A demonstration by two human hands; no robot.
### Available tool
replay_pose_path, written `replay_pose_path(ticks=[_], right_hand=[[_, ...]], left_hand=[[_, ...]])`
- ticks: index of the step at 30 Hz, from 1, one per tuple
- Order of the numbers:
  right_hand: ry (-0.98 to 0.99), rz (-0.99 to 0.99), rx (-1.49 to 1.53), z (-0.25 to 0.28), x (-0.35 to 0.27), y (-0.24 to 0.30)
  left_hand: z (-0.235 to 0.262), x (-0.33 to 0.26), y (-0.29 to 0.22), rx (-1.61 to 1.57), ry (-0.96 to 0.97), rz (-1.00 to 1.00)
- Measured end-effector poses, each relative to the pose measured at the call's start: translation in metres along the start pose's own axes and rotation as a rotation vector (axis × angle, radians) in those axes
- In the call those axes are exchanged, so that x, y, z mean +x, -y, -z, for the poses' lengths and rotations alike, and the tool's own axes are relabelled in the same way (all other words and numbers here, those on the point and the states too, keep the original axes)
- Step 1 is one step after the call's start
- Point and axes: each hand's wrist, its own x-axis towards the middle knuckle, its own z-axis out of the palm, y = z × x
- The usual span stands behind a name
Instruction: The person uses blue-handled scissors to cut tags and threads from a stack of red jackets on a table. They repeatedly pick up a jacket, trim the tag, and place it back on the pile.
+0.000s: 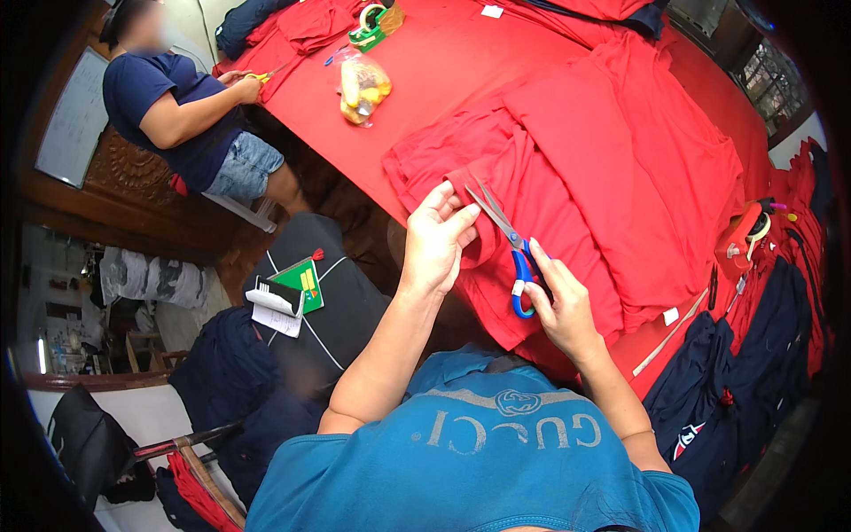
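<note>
My right hand (566, 310) grips a pair of scissors (521, 270) with blue handles, fingers in the loops. Their blades point up and left, slightly parted, beside the edge of a red garment (612, 177). With fingers and thumb pinched together, my left hand (433, 238) holds a folded edge of that red garment close to the blade tips. The rest of the garment lies in loose folds across the red-covered table (310, 133). Whether the blades touch a thread or the cloth is too small to tell.
A clear bag (362, 86) of yellow items and a green tape dispenser (370, 34) lie farther back. Across the table's left side, a person (182, 102) holds yellow-handled scissors (259, 77). At right are a red tape dispenser (743, 241) and dark garments (745, 372). A black bundle (310, 239) stands left.
</note>
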Motion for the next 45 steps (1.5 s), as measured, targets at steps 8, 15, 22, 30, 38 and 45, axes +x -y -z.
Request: replay_pose_path(ticks=[8, 15, 22, 30, 38, 45], right_hand=[[0.047, -0.172, 0.319, -0.002, -0.008, -0.011], [0.054, -0.422, 1.03, 0.01, -0.006, 0.0], [0.047, -0.037, 0.052, -0.004, -0.013, -0.003], [-0.016, 0.024, 0.053, -0.018, -0.008, -0.005], [0.021, -0.123, 0.242, -0.019, -0.009, -0.002], [-0.037, -0.066, 0.219, -0.024, -0.008, -0.001]], left_hand=[[-0.006, -0.003, -0.005, 0.042, -0.008, 0.015], [0.004, 0.009, -0.004, -0.053, 0.006, -0.037], [0.011, 0.009, -0.01, -0.083, 0.035, -0.027], [0.008, 0.005, -0.007, -0.104, 0.01, 0.002], [0.015, 0.007, -0.004, -0.113, 0.057, 0.006], [0.013, 0.005, -0.006, -0.095, 0.038, -0.018]])
